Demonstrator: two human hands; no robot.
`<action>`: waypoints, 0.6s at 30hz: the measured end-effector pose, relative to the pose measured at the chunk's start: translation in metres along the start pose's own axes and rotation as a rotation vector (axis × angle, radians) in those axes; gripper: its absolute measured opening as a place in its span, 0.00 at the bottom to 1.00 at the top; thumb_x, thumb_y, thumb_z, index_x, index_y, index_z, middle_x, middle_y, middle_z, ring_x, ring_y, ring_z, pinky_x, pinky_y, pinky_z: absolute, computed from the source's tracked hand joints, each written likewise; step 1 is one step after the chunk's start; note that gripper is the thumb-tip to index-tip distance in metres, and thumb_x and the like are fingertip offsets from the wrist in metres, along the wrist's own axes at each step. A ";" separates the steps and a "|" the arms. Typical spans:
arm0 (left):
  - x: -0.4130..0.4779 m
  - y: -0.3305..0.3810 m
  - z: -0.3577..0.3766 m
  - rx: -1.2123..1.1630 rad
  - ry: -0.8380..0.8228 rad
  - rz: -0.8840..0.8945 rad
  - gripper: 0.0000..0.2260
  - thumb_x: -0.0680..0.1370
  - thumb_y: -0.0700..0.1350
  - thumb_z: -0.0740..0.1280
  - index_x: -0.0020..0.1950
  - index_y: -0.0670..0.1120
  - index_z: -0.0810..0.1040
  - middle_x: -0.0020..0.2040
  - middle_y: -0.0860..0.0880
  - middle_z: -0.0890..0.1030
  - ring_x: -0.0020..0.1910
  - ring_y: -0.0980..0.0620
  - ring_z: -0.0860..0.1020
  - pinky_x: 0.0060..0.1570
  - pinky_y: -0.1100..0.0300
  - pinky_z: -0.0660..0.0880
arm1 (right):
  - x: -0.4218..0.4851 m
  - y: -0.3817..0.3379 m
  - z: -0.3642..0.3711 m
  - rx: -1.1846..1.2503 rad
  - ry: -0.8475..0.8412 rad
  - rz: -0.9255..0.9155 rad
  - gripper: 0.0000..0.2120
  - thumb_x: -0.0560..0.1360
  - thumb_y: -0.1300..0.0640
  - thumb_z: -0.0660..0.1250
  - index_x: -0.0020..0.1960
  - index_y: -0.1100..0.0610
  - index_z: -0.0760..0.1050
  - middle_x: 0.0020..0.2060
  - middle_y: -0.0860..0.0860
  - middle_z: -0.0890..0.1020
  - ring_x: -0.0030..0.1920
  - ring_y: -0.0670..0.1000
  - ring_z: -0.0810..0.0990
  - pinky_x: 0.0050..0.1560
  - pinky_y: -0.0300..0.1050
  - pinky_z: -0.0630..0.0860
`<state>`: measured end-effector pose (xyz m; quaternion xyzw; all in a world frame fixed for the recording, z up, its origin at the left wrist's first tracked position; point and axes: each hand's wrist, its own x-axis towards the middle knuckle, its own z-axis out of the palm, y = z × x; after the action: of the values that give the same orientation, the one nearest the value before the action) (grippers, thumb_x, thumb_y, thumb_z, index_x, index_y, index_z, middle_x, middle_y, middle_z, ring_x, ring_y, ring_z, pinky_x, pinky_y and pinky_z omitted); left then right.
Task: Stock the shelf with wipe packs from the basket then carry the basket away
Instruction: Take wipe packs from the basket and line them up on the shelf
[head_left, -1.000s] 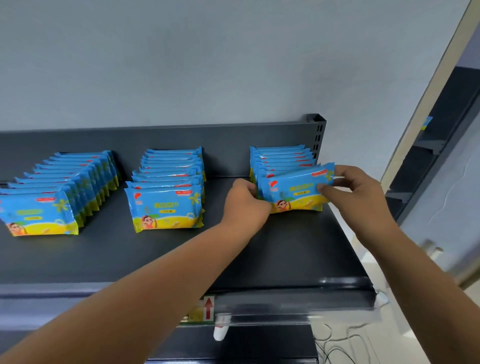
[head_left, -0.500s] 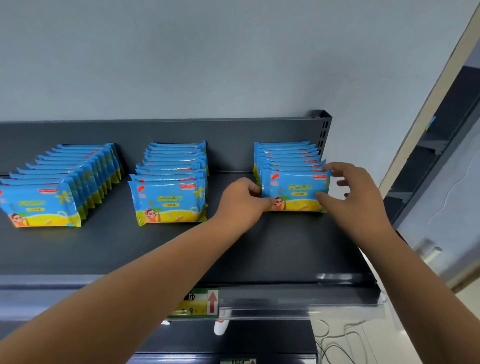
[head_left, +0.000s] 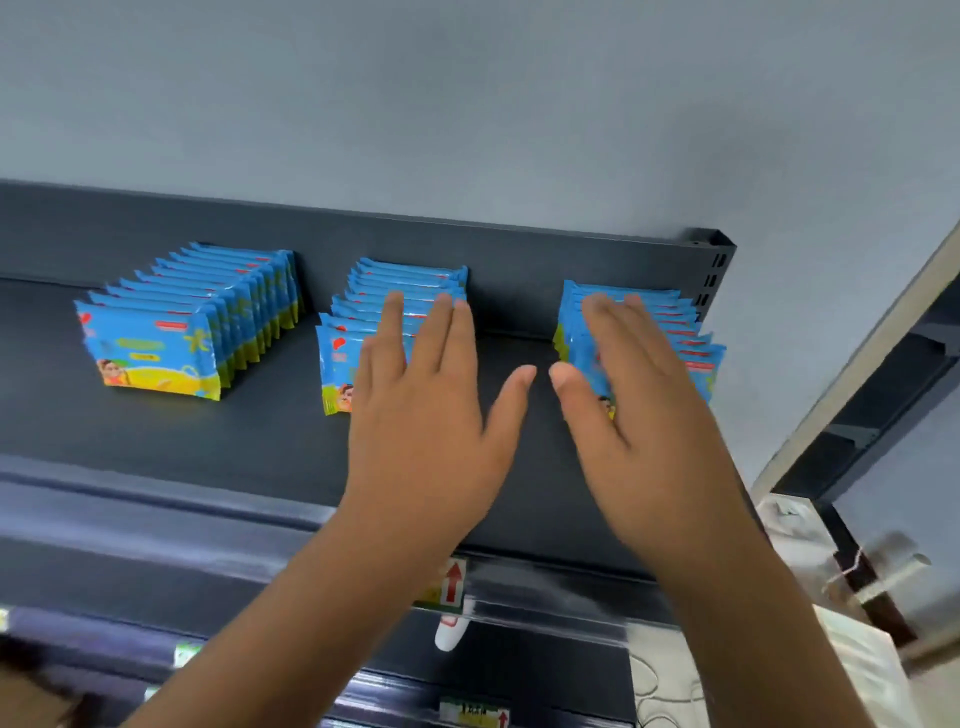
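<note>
Head view: front wipe pack (head_left: 705, 366) now released onto shelf (head_left: 208, 457). Left hand (head_left: 431, 426), right hand (head_left: 639, 415): fingers apart, empty. I'd guess the basket's next.

Grey wall (head_left: 467, 104), red-arrow label (head_left: 453, 581), white tag (head_left: 451, 631) below it, dark rack (head_left: 883, 374) at right.
</note>
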<state>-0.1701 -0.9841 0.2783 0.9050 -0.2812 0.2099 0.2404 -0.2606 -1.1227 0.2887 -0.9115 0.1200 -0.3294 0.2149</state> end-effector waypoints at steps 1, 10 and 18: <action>-0.006 -0.014 -0.004 0.024 0.028 -0.037 0.36 0.82 0.67 0.49 0.81 0.44 0.64 0.81 0.48 0.64 0.83 0.40 0.51 0.80 0.41 0.55 | 0.002 -0.013 0.014 0.002 -0.030 -0.053 0.30 0.84 0.39 0.54 0.82 0.51 0.59 0.81 0.41 0.59 0.81 0.40 0.49 0.76 0.34 0.47; -0.103 -0.141 -0.067 0.241 0.129 -0.521 0.34 0.82 0.65 0.50 0.81 0.45 0.64 0.80 0.46 0.67 0.82 0.38 0.56 0.76 0.37 0.61 | -0.028 -0.148 0.139 0.234 -0.364 -0.433 0.30 0.85 0.45 0.51 0.82 0.58 0.57 0.81 0.50 0.60 0.82 0.48 0.50 0.81 0.45 0.53; -0.248 -0.269 -0.157 0.447 0.175 -1.014 0.34 0.81 0.67 0.49 0.82 0.50 0.63 0.81 0.49 0.65 0.83 0.42 0.54 0.79 0.42 0.56 | -0.115 -0.303 0.249 0.414 -0.718 -0.736 0.30 0.85 0.44 0.49 0.83 0.57 0.54 0.82 0.51 0.58 0.83 0.50 0.49 0.81 0.49 0.52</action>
<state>-0.2313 -0.6010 0.1900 0.9350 0.2617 0.1968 0.1361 -0.1620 -0.7370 0.1962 -0.8870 -0.3545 -0.0679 0.2880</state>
